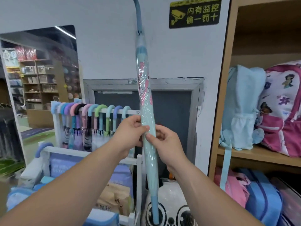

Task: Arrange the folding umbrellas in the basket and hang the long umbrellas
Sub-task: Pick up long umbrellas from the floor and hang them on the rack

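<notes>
A long pale teal umbrella (145, 105) in a clear plastic sleeve stands upright in the middle of the view, blue handle at the top, blue tip near the bottom. My left hand (130, 132) pinches its middle from the left, thumb on the front. My right hand (166, 144) grips it from the right just below, fingertips on the sleeve. Behind and to the left, several long umbrellas (91, 115) with pastel curved handles hang in a row on a white rack rail (132, 112).
A white rack frame (139, 176) below holds blue packages and a cardboard box (114, 198). A mirror (40, 88) leans at the left. Wooden shelves (254, 155) at the right carry backpacks (241, 108). A panda-faced item (171, 212) sits on the floor by the umbrella's tip.
</notes>
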Available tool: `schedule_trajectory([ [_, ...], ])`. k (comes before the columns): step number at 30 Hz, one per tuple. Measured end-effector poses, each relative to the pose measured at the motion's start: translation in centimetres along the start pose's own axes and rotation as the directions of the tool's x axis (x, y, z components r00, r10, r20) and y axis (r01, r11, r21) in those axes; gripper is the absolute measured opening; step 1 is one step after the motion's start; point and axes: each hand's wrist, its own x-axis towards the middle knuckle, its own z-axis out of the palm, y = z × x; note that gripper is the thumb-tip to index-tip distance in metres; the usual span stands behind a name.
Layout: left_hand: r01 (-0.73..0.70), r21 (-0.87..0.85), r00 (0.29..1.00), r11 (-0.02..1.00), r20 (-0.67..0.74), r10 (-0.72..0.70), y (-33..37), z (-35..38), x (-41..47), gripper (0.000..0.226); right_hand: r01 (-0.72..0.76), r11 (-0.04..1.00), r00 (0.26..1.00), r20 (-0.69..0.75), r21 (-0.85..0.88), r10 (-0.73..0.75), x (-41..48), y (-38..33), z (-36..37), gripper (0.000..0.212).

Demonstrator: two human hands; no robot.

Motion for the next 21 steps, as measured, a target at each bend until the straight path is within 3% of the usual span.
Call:
schedule_trajectory([
  [4, -0.091, 0.129, 0.994, 0.987, -0.040, 0.097, 0.8, -4.0, 3.0, 0.018, -0.041, 0.989, 0.999, 0.027, -0.143, 0.045, 2.0, 0.4, 2.4, 0.062],
  [8, -0.210, 0.246, 0.971, 0.946, -0.058, 0.231, 1.7, -7.5, 6.8, 0.016, 0.022, 0.982, 0.997, 0.074, -0.186, -0.009, 3.5, -1.1, 6.0, 0.064],
  [10, -0.248, 0.276, 0.963, 0.929, -0.034, 0.267, 1.9, -8.5, 8.5, 0.017, 0.050, 0.972, 0.999, 0.020, -0.231, -0.047, 4.9, -1.7, 8.0, 0.067],
  [18, -0.332, 0.075, 0.938, 0.940, 0.126, 0.322, 3.8, -11.1, 14.3, 0.020, 0.053, 0.950, 0.987, -0.127, -0.307, -0.096, 11.2, -3.4, 10.7, 0.058],
  [21, -0.287, 0.019, 0.920, 0.958, 0.283, 0.271, 4.1, -11.8, 15.8, 0.050, 0.072, 0.933, 0.974, -0.176, -0.352, -0.142, 13.5, -4.3, 10.3, 0.054],
])
